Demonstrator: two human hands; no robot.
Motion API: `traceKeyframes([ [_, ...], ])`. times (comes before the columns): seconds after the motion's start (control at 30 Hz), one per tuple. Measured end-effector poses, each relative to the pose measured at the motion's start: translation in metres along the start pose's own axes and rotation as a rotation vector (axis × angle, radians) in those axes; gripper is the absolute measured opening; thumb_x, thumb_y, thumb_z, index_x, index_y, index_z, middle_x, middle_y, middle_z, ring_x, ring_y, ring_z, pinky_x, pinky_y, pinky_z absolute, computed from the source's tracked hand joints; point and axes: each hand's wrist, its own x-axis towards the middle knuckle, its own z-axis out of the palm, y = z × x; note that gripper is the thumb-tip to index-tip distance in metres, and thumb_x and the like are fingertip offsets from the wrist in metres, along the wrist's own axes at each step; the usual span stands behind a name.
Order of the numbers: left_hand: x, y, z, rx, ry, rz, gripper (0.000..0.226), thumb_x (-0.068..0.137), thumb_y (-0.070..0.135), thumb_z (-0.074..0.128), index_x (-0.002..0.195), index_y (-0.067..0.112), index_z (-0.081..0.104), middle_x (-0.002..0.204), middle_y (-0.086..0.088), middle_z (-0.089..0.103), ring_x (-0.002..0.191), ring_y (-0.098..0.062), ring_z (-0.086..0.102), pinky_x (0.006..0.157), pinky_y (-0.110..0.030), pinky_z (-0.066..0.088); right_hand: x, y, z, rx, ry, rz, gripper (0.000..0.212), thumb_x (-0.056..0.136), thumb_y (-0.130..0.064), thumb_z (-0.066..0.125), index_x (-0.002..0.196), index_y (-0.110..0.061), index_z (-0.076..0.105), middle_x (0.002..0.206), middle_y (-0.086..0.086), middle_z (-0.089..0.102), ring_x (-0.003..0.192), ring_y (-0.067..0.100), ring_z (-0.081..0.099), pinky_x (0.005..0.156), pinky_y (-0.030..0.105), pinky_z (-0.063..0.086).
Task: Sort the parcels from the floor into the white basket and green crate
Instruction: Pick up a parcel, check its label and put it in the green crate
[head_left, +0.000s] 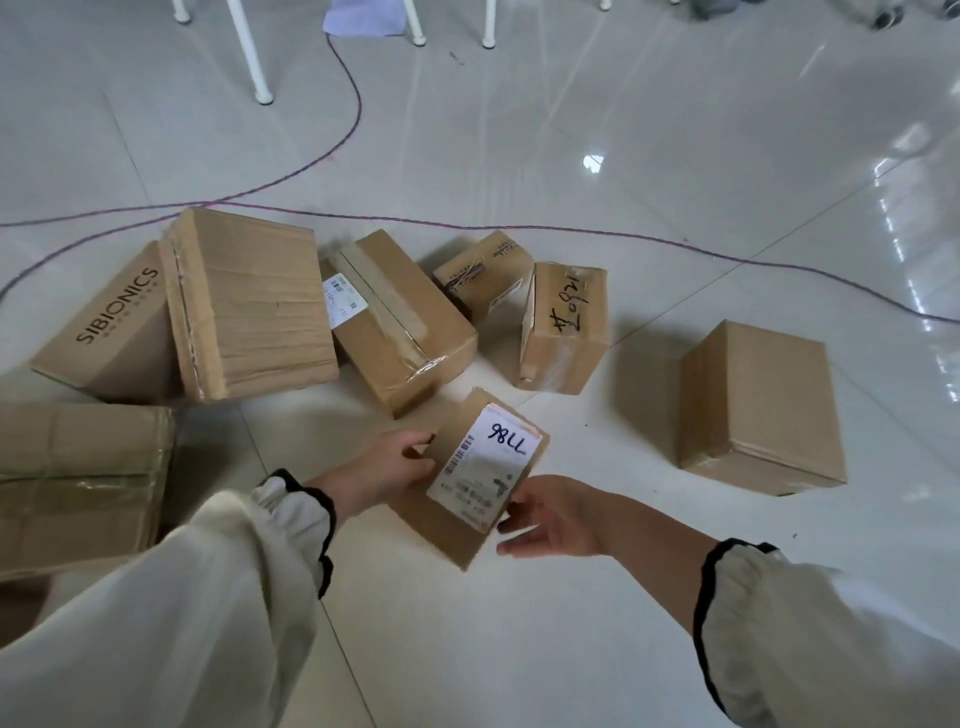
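Glossy white floor tiles (519, 649) fill the view, and nearest the camera two cream sleeves with dark cuffs (291, 519) reach out over them. Between the hands is a small brown cardboard parcel (467, 530) with a white shipping label bearing handwritten digits. It sits tilted and seems to be just off the floor. The left hand (387, 470) pinches its left edge, thumb on top and fingers curled beneath. The right hand (550, 517) clasps the near right corner, thumb by the label and fingers reaching under.

The step in hand looks like picking up one parcel and reading its label to decide where it goes.

Just left of the hands lies a large tape-wrapped cardboard box (78, 478), cut off by the frame edge. Well to the right stands a plain brown box (758, 410) on its own. Beyond the held parcel a loose cluster waits:
- a box printed SIBIONICS (109, 327) with a big taped carton (249, 306) leaning against it;
- an oblong taped box with a small label (400, 322);
- a box with black handwriting (566, 327);
- a little carton (483, 273) behind that one.

Farther off a purple cable (358, 104) snakes across the tiles, past white furniture legs (249, 52).

Neither the white basket nor the green crate is in view. The next move likely calls for a firm two-handed lift and a turn towards whichever container suits this label. Most of the sorting appears to remain.
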Motion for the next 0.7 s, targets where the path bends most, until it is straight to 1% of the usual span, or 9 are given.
traceKeyframes([
  [0.1, 0.018, 0.007, -0.006, 0.195, -0.074, 0.094, 0.040, 0.092, -0.003, 0.052, 0.131, 0.007, 0.054, 0.122, -0.013, 0.062, 0.097, -0.015, 0.056, 0.067, -0.004, 0.040, -0.005, -0.004, -0.021, -0.329, 0.005, 0.190, 0.027, 0.096, -0.021, 0.035, 0.102, -0.006, 0.057, 0.110, 0.008, 0.064, 0.084, 0.031, 0.065, 0.076, 0.039, 0.053],
  [0.17, 0.031, 0.011, -0.007, 0.341, -0.120, 0.127, 0.040, 0.095, 0.003, 0.050, 0.133, 0.014, 0.055, 0.135, -0.005, 0.055, 0.119, -0.016, 0.053, 0.091, -0.012, 0.038, -0.008, -0.015, -0.040, -0.476, 0.316, 0.155, 0.024, 0.095, -0.020, 0.036, 0.093, -0.008, 0.056, 0.101, 0.009, 0.063, 0.077, 0.028, 0.060, 0.074, 0.035, 0.049],
  [0.23, 0.040, 0.016, -0.007, 0.450, -0.133, 0.168, 0.041, 0.095, 0.008, 0.051, 0.133, 0.022, 0.054, 0.139, -0.001, 0.052, 0.128, -0.017, 0.047, 0.102, -0.021, 0.034, -0.005, -0.025, -0.056, -0.568, 0.692, -0.061, 0.018, 0.094, -0.016, 0.040, 0.082, -0.009, 0.051, 0.090, 0.009, 0.055, 0.079, 0.026, 0.053, 0.071, 0.030, 0.042],
  [0.3, 0.043, 0.023, -0.004, 0.516, -0.095, 0.231, 0.041, 0.094, 0.013, 0.054, 0.132, 0.027, 0.055, 0.135, -0.001, 0.054, 0.124, -0.018, 0.049, 0.099, -0.021, 0.035, 0.002, -0.032, -0.056, -0.635, 0.811, -0.352, 0.017, 0.095, -0.018, 0.042, 0.098, -0.011, 0.057, 0.096, 0.004, 0.056, 0.093, 0.025, 0.055, 0.073, 0.026, 0.039],
  [0.37, 0.043, 0.030, -0.002, 0.604, 0.054, 0.277, 0.043, 0.093, 0.026, 0.057, 0.135, 0.032, 0.051, 0.131, -0.001, 0.053, 0.120, -0.020, 0.049, 0.096, -0.031, 0.042, 0.005, -0.035, -0.040, -0.577, 0.656, -0.558, 0.032, 0.095, -0.026, 0.046, 0.125, -0.022, 0.055, 0.113, -0.005, 0.053, 0.099, 0.016, 0.053, 0.070, 0.021, 0.039],
  [0.47, 0.033, 0.029, -0.006, 0.541, 0.305, 0.111, 0.054, 0.087, 0.051, 0.056, 0.135, 0.028, 0.046, 0.127, -0.003, 0.056, 0.115, -0.024, 0.055, 0.088, -0.034, 0.046, 0.009, -0.033, -0.019, -0.734, 0.484, -0.618, 0.036, 0.092, -0.029, 0.045, 0.127, -0.029, 0.054, 0.107, -0.011, 0.053, 0.089, 0.012, 0.052, 0.061, 0.017, 0.038],
  [0.5, 0.028, 0.024, -0.011, 0.543, 0.283, -0.021, 0.062, 0.085, 0.060, 0.051, 0.135, 0.024, 0.043, 0.121, -0.004, 0.059, 0.108, -0.027, 0.060, 0.079, -0.032, 0.048, 0.011, -0.031, -0.016, -0.825, 0.485, -0.622, 0.030, 0.091, -0.028, 0.043, 0.117, -0.026, 0.059, 0.100, -0.009, 0.058, 0.083, 0.014, 0.054, 0.058, 0.019, 0.039],
  [0.6, 0.010, 0.008, -0.024, 0.444, -0.047, -0.473, 0.088, 0.078, 0.082, 0.030, 0.143, 0.022, 0.033, 0.095, -0.014, 0.065, 0.065, -0.030, 0.072, 0.049, -0.024, 0.050, 0.009, -0.025, -0.013, -0.986, 0.575, -0.558, 0.027, 0.090, -0.027, 0.036, 0.085, -0.017, 0.061, 0.079, -0.001, 0.064, 0.064, 0.017, 0.055, 0.048, 0.024, 0.035],
  [0.7, 0.006, 0.002, -0.027, 0.142, -0.224, -0.595, 0.098, 0.070, 0.087, 0.037, 0.143, 0.021, 0.031, 0.087, -0.022, 0.061, 0.063, -0.031, 0.072, 0.048, -0.029, 0.053, 0.009, -0.017, -0.012, -1.040, 0.617, -0.461, 0.030, 0.090, -0.030, 0.034, 0.066, -0.019, 0.047, 0.063, -0.001, 0.053, 0.052, 0.015, 0.045, 0.045, 0.023, 0.030],
])
